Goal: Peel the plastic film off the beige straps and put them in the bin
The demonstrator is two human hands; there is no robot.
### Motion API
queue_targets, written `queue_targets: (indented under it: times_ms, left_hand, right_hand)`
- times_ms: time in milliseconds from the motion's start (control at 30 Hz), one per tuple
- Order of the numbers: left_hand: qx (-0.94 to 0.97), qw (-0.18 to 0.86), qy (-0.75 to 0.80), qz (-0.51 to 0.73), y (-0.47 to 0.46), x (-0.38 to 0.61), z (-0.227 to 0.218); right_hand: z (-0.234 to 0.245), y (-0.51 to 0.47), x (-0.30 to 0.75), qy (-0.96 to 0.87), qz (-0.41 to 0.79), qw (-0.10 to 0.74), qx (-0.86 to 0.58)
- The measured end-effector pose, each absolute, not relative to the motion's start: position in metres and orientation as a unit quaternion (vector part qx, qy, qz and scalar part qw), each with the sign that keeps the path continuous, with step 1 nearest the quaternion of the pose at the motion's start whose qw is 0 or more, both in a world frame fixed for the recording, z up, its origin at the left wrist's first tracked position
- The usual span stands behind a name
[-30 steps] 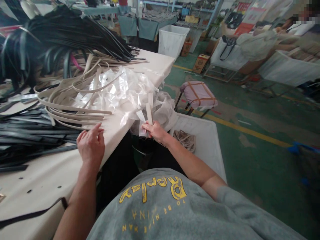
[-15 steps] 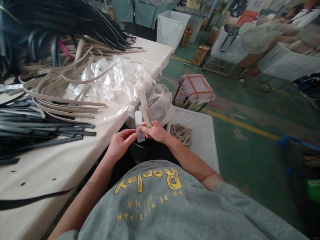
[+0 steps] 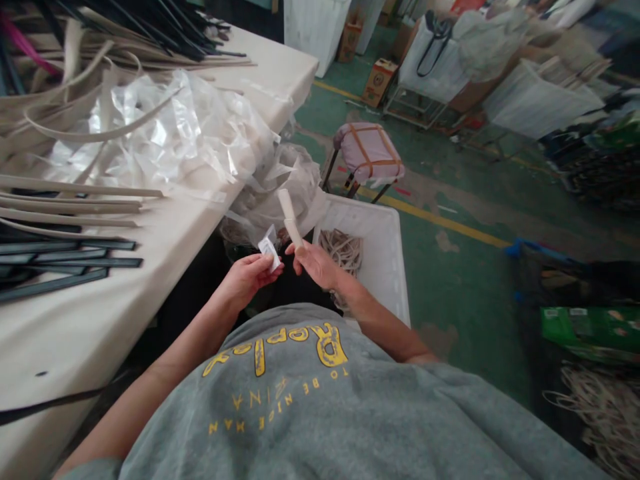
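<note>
My left hand (image 3: 249, 275) pinches a small white packet (image 3: 270, 251) with faint print on it, just off the table edge. Beside it, my right hand (image 3: 317, 263) is closed round the lower end of a beige strap (image 3: 291, 217), whose doubled ends point up and away from me. Packet and strap are apart. Behind the hands hangs crumpled clear plastic (image 3: 295, 177). A white bin (image 3: 383, 253) stands under my right forearm with coiled beige straps (image 3: 343, 250) inside.
The white table (image 3: 195, 227) at left carries black straps (image 3: 75, 257), beige straps (image 3: 85, 203) and a heap of plastic bags (image 3: 175, 133). A padded stool (image 3: 370, 152), cardboard box (image 3: 380, 81) and green package (image 3: 590, 327) stand about the floor.
My left hand has drawn the white packet away from the strap, which my right hand still holds. The packet has turned and looks shorter. The view has shifted right and down.
</note>
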State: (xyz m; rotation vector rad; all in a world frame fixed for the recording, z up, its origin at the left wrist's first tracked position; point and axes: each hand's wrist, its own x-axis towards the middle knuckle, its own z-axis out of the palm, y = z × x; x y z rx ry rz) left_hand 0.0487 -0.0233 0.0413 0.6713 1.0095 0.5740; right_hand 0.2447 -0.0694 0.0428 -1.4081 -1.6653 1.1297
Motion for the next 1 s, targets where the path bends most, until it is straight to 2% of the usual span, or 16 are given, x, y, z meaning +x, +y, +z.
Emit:
queue_targets:
  times_ms: [100, 200, 300, 367, 633, 833, 1000]
  left_hand:
    - [0.203, 0.798, 0.486, 0.294, -0.023, 0.055, 0.040]
    - [0.125, 0.799, 0.495, 0.318, -0.022, 0.060, 0.037]
    - [0.074, 0.800, 0.495, 0.332, -0.021, 0.063, 0.032]
    - [0.066, 0.797, 0.494, 0.340, -0.021, 0.065, 0.027]
    - [0.080, 0.769, 0.508, 0.380, -0.019, 0.063, 0.017]
    - [0.079, 0.757, 0.517, 0.393, -0.007, 0.056, 0.017]
    - [0.097, 0.753, 0.515, 0.397, -0.005, 0.054, 0.013]
  right_hand:
    - [0.032, -0.096, 0.255, -0.595, 0.474, 0.346, -0.550]
    - [0.026, -0.120, 0.256, -0.513, 0.581, 0.351, -0.526]
    - [0.021, -0.133, 0.246, -0.431, 0.676, 0.354, -0.481]
    - [0.017, -0.135, 0.238, -0.396, 0.696, 0.353, -0.484]
    - [0.020, -0.120, 0.226, -0.451, 0.640, 0.361, -0.507]
    - [0.034, -0.123, 0.228, -0.526, 0.616, 0.251, -0.530]
    - [0.034, -0.121, 0.226, -0.569, 0.559, 0.202, -0.569]
